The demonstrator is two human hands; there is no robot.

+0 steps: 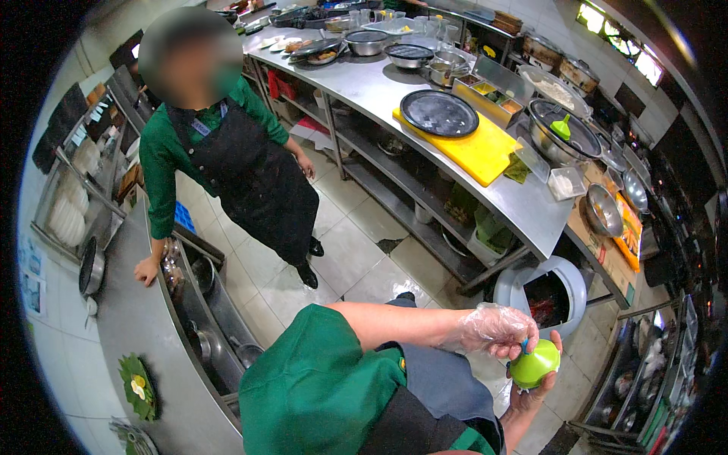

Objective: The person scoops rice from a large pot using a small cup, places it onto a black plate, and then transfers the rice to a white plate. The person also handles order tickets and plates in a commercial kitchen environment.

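My left hand (500, 333), in a clear plastic glove, pinches a small blue piece (525, 344) at the narrow top of a lime-green, funnel-shaped plastic piece (536, 365). From the right and below, my bare right hand (537, 392) holds the same green piece, its fingers around the wide lower part. Something white shows under the green rim; what it is cannot be told. Both hands are in front of my body, near a grey-rimmed waste bin (508, 290) on the floor.
A person in a dark apron (250, 176) stands ahead, one hand on the left steel counter (122, 284), which bears a leaf-lined plate (138, 387). The long steel table (369, 82) holds a yellow cutting board (486, 156), a black round tray (439, 114) and another green funnel (561, 128). Right stands a shelf rack (642, 375).
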